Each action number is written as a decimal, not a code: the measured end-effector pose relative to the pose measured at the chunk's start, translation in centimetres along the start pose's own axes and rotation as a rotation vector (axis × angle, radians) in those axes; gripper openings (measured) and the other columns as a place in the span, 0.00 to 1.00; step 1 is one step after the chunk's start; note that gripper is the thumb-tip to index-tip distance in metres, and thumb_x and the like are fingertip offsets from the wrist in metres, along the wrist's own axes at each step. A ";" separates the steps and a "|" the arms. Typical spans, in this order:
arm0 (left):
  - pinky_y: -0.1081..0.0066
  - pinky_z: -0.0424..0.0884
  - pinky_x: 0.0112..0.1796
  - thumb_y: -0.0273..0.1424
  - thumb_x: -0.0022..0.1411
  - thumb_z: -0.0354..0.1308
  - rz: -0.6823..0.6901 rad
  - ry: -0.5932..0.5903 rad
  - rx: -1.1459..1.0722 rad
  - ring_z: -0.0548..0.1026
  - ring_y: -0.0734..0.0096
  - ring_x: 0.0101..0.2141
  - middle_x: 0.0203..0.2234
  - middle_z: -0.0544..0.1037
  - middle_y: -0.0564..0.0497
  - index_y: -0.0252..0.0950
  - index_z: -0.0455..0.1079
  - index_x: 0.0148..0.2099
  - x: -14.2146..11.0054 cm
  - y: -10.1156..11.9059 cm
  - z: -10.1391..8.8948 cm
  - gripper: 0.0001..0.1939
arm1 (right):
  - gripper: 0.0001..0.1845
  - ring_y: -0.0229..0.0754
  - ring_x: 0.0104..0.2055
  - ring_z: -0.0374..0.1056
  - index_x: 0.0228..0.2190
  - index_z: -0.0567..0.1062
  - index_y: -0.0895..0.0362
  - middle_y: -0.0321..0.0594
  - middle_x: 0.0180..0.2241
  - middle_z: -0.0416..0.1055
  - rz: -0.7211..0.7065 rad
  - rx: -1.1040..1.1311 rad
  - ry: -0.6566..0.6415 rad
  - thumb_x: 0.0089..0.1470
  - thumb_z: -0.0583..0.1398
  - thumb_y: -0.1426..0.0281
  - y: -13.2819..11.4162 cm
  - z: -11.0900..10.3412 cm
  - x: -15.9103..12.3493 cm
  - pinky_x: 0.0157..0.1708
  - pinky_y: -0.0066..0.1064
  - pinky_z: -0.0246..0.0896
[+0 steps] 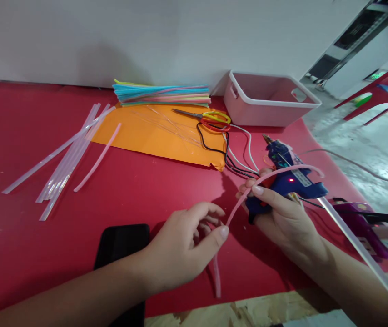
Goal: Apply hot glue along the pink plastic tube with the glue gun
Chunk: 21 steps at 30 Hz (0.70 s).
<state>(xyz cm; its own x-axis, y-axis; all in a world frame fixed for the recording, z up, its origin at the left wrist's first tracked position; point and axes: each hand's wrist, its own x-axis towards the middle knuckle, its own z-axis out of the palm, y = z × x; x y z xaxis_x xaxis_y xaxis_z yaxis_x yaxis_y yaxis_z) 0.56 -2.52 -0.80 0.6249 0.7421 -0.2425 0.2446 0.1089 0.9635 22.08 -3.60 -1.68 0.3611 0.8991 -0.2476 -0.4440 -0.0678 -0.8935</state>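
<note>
A pink pipe cleaner (237, 206) runs between my two hands, its far end curving to the right over a blue glue gun (282, 175). My left hand (190, 240) pinches it between thumb and fingers; a pink length hangs below that hand. The thumb and fingertips of my right hand (282, 209) pinch it higher up. The glue gun's handle also lies in the right hand's grasp, partly hidden by it. The gun's nozzle points up and away, a red light glows on its side, and a clear glue stick (354, 243) sticks out of its back.
Several glue sticks (67, 159) and a short pink pipe cleaner (98, 156) lie left. Scissors (214, 119) rest on an orange envelope (156, 136), with bundled pipe cleaners (161, 95) behind. A pink bin (258, 111), cables (248, 145), a phone (124, 238) and a purple glue gun (359, 222) surround my hands.
</note>
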 end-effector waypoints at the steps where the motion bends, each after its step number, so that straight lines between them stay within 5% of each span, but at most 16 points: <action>1: 0.70 0.74 0.37 0.41 0.70 0.62 -0.011 0.011 -0.031 0.82 0.65 0.38 0.40 0.86 0.45 0.37 0.76 0.50 0.1 0.0 0.0 0.14 | 0.26 0.36 0.31 0.75 0.32 0.77 0.50 0.28 0.28 0.78 0.012 -0.009 0.000 0.31 0.82 0.67 0.1 0.1 -0.2 0.33 0.26 0.75; 13: 0.74 0.73 0.33 0.33 0.66 0.64 0.013 0.144 -0.115 0.78 0.72 0.33 0.35 0.82 0.50 0.35 0.79 0.41 0.6 0.3 -0.1 0.07 | 0.24 0.39 0.33 0.78 0.31 0.75 0.50 0.29 0.27 0.80 0.042 -0.040 -0.061 0.35 0.81 0.66 0.5 0.6 -1.6 0.34 0.29 0.74; 21: 0.75 0.71 0.32 0.29 0.62 0.65 -0.021 0.106 -0.090 0.76 0.74 0.30 0.30 0.81 0.51 0.34 0.81 0.36 0.7 0.3 -0.1 0.05 | 0.24 0.42 0.33 0.80 0.32 0.77 0.49 0.30 0.30 0.82 0.025 -0.087 -0.059 0.35 0.81 0.66 0.8 0.5 -1.6 0.35 0.32 0.77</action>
<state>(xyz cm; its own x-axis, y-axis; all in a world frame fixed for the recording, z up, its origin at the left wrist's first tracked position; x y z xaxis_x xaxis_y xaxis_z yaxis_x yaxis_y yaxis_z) 0.93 -1.90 -0.63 0.5376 0.8040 -0.2541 0.1865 0.1805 0.9657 20.78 -4.90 -1.81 0.3005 0.9205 -0.2497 -0.3784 -0.1252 -0.9171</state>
